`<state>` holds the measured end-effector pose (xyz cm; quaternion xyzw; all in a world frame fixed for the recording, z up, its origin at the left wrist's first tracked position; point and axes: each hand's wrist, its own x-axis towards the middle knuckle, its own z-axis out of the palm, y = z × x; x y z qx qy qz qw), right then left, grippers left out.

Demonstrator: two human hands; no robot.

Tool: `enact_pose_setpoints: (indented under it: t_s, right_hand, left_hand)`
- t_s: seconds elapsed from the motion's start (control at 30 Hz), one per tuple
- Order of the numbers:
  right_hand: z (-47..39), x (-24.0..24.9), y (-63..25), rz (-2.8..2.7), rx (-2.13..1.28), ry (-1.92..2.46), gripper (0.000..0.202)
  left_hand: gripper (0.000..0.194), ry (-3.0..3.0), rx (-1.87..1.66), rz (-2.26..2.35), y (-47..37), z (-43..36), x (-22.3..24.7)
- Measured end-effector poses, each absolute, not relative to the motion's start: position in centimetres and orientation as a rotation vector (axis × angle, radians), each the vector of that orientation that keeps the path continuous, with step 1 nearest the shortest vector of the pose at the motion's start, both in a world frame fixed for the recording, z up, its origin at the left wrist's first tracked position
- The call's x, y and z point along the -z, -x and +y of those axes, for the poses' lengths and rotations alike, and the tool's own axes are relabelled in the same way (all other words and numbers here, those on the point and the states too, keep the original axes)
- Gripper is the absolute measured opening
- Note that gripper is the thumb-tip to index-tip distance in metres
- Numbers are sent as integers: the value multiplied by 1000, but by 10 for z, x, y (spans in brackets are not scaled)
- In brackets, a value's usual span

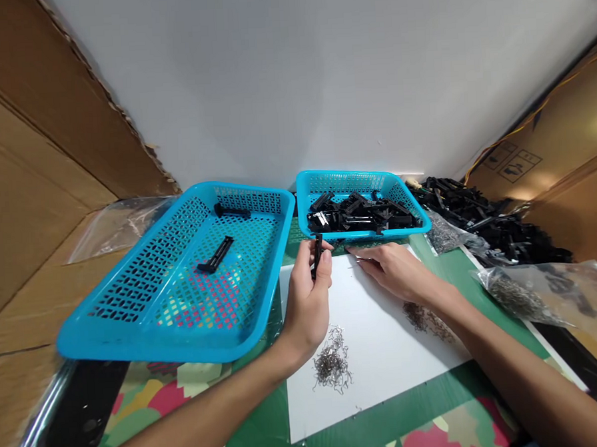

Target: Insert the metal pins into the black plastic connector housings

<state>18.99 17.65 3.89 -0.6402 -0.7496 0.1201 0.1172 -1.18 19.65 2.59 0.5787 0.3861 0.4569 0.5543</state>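
My left hand (310, 296) is closed on a slim black plastic part (317, 256), held upright over the left side of a white sheet (357, 380). My right hand (393, 268) is at the sheet's far edge, its index finger stretched toward a small dark piece (350, 249) just below the smaller blue basket (369, 233); whether it grips anything is too small to tell. Many black parts (358, 214) fill that basket. A pile of small bent metal pieces (332, 365) lies on the sheet, and another pile (426, 320) is partly under my right forearm.
A larger blue basket (159, 347) at the left holds two black parts (217, 254). Heaped black parts (488, 220) and a clear bag of metal pieces (517, 295) lie at the right. Cardboard (29, 151) stands at the left, a pale wall (280, 71) behind.
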Motion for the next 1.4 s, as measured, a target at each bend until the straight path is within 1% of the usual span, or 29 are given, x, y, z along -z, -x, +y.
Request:
enact_pose_setpoints:
  t_s: [0.13,0.23,0.3,0.43,0.53,0.7,0.83,0.93,1.1,1.3,1.4]
  right_hand:
    - [180,-46,-186,-2417,-162,1871,34]
    - [184,-52,-186,-2509,-128,1820,27]
    - [185,-52,-188,-2424,-195,1774,26]
    - [179,-43,-192,-2022,-400,1688,25]
    - [166,-39,-194,-1781,-533,1596,20]
    - [149,-42,-199,-1451,-823,1483,26]
    - [141,-42,-199,-1307,-988,1375,20]
    - [138,-40,-195,-1218,-980,1334,14]
    - [133,-34,-184,-1121,-880,1302,14]
    - [133,-31,-166,-1110,-910,1231,13]
    - [134,-31,-161,-1078,-860,1253,12]
  left_hand:
    - [24,-1294,-1101,888,9,196,-24]
    - [20,-1276,-1093,857,9,197,-24]
    - [18,-1272,-1092,851,10,196,-24]
    - [19,-1316,-1094,870,10,196,-24]
    - [19,-1350,-1096,873,10,195,-25]
    - [19,-1513,-969,819,12,192,-31]
    - [19,-1632,-864,737,14,191,-35]
    - [20,-1630,-815,713,13,192,-35]
    - [28,-1546,-730,622,13,194,-34]
    - [26,-1452,-720,573,12,195,-34]
    - [28,-1463,-735,608,11,195,-34]
